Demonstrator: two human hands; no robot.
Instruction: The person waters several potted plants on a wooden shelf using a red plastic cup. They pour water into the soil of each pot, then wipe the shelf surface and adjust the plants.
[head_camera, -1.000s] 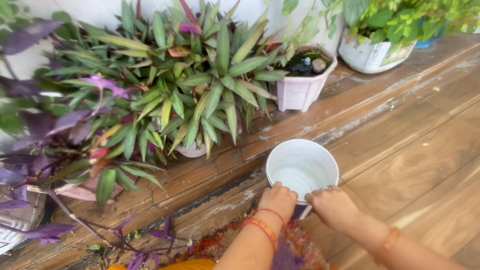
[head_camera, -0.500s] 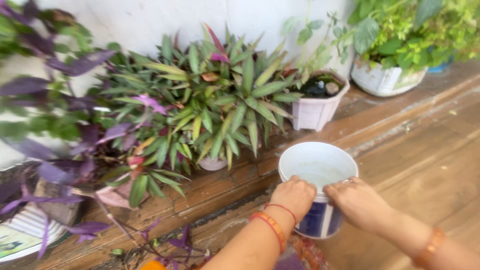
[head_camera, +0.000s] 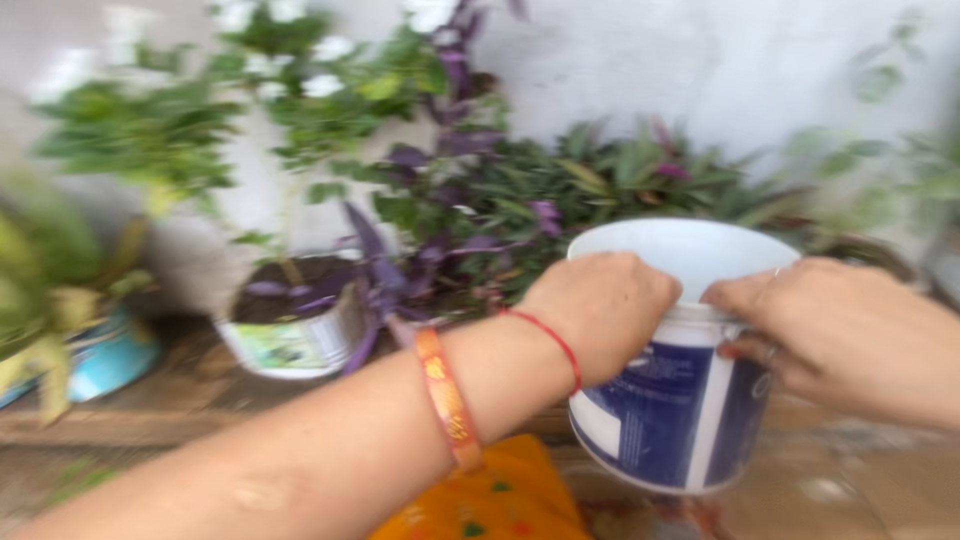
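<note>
White plastered wall (head_camera: 760, 70) behind; a row of potted plants along a low wooden ledge (head_camera: 150, 415), whole view motion-blurred. Purple-leaved plant (head_camera: 470, 200) stands directly behind the bucket; a white pot (head_camera: 295, 335) with dark soil sits to the bucket's left, a blue pot (head_camera: 105, 355) further left.

Bucket (head_camera: 665, 400): white plastic, blue panel on its side, upright, long axis near vertical, mouth open upward. It appears held off the ground, though the base is blurred. Contents not visible.

Left hand (head_camera: 600, 310) closed over the near-left rim, fingers curled on the edge; red thread and orange bangle (head_camera: 447, 400) on that wrist. Right hand (head_camera: 840, 330) clamped on the near-right rim, ring on one finger. Bucket lies between the hands, both equally near. Orange cloth (head_camera: 500, 495) below the bucket.
</note>
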